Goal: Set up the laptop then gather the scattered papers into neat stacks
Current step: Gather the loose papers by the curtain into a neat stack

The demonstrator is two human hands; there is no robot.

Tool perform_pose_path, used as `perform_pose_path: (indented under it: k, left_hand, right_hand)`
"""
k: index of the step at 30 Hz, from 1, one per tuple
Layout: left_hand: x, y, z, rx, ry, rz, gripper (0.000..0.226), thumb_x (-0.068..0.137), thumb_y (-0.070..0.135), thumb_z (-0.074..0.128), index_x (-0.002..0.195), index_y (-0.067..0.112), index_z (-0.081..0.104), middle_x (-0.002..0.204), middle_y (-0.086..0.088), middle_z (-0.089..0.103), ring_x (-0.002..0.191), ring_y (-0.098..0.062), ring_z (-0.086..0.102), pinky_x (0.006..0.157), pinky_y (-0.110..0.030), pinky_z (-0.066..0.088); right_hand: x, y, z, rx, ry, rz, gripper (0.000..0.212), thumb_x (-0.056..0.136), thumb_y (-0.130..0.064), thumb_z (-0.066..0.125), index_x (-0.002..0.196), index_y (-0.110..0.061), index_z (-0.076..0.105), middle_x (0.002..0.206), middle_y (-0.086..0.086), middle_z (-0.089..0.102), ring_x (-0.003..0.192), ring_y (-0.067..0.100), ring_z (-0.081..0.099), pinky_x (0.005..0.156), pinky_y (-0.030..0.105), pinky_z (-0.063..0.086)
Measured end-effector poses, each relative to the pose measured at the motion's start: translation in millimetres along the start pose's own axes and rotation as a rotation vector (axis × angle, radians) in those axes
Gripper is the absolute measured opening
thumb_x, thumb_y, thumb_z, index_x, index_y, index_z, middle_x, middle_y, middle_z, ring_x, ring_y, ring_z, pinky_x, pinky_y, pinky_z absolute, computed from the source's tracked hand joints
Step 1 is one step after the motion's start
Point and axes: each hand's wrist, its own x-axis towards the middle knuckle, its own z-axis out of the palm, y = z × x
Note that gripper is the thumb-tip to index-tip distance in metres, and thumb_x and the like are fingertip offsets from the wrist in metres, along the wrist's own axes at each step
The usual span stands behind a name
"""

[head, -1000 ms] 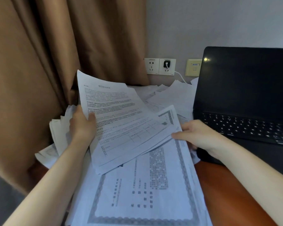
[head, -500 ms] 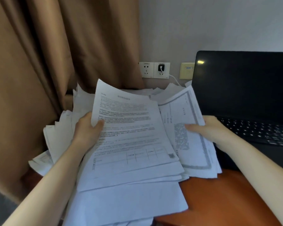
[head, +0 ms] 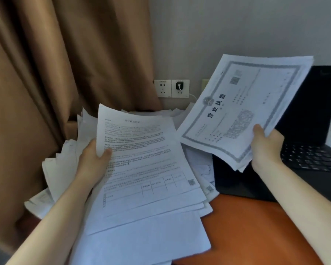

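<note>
My left hand (head: 93, 160) grips a sheaf of text pages (head: 141, 169) at its left edge, thumb on top, above a loose heap of white papers (head: 61, 169) on the desk's left side. Held up in the air over the laptop's left edge is a bordered certificate bundle (head: 243, 108), which my right hand (head: 267, 145) pinches at its lower right edge. The black laptop (head: 310, 150) stands open at the right, its screen dark and partly hidden by the certificate.
An orange-brown desk top (head: 256, 226) shows bare at the lower right. A tan curtain (head: 55, 73) hangs along the left. Wall sockets (head: 171, 88), one with a white plug and cable, sit on the grey wall behind the papers.
My right hand has lifted the certificate bundle off the pile, up and to the right, in front of the laptop screen. My left hand keeps its hold on the text pages.
</note>
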Motion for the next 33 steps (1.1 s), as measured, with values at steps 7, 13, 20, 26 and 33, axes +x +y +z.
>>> perform_pose_path:
  k: [7, 13, 20, 26, 33]
  left_hand:
    - [0.7, -1.7, -1.2, -0.006, 0.017, -0.055, 0.03, 0.095, 0.013, 0.051, 0.124, 0.01, 0.055, 0.113, -0.003, 0.059, 0.103, -0.022, 0.055, 0.088, -0.032, 0.041]
    - [-1.2, -1.3, 1.8, -0.026, -0.114, -0.071, 0.02, 0.097, 0.013, 0.045, 0.111, 0.017, 0.059, 0.103, 0.0, 0.062, 0.094, -0.02, 0.058, 0.085, -0.031, 0.043]
    - [5.6, -0.1, 3.9, -0.03, -0.159, -0.152, 0.019, 0.098, 0.025, 0.046, 0.097, 0.011, 0.058, 0.093, -0.005, 0.062, 0.085, -0.02, 0.056, 0.075, -0.03, 0.04]
    - [6.2, -5.9, 5.2, -0.04, -0.08, -0.092, 0.017, 0.091, 0.007, 0.056, 0.107, 0.01, 0.06, 0.098, -0.002, 0.063, 0.092, -0.022, 0.059, 0.083, -0.031, 0.045]
    - [10.0, -11.5, -0.3, 0.0, 0.239, -0.171, 0.029, 0.092, 0.02, 0.055, 0.12, 0.013, 0.056, 0.113, -0.009, 0.064, 0.102, -0.032, 0.059, 0.091, -0.042, 0.047]
  right_hand:
    - [-0.9, 1.9, 0.8, 0.011, -0.139, 0.122, 0.017, 0.098, -0.017, 0.051, 0.113, -0.017, 0.058, 0.092, -0.004, 0.063, 0.08, 0.007, 0.06, 0.066, 0.021, 0.049]
    - [-33.3, 13.3, 18.5, -0.244, -0.637, 0.13, 0.012, 0.092, -0.01, 0.057, 0.101, -0.01, 0.066, 0.09, 0.003, 0.07, 0.074, 0.009, 0.069, 0.063, 0.022, 0.057]
    - [-74.2, 42.0, 59.9, -0.629, -0.945, -0.212, 0.022, 0.099, -0.021, 0.046, 0.114, -0.016, 0.061, 0.105, -0.002, 0.066, 0.096, 0.013, 0.062, 0.085, 0.029, 0.052]
    - [-41.0, 39.1, 88.3, -1.018, -0.833, -0.541, 0.019, 0.098, -0.034, 0.043, 0.101, -0.019, 0.055, 0.101, -0.001, 0.055, 0.101, 0.02, 0.047, 0.081, 0.032, 0.038]
    - [26.3, 60.0, 114.9, -1.362, -0.779, -0.343, 0.058, 0.092, -0.045, 0.05, 0.135, -0.009, 0.036, 0.125, 0.014, 0.052, 0.112, 0.035, 0.051, 0.081, 0.036, 0.045]
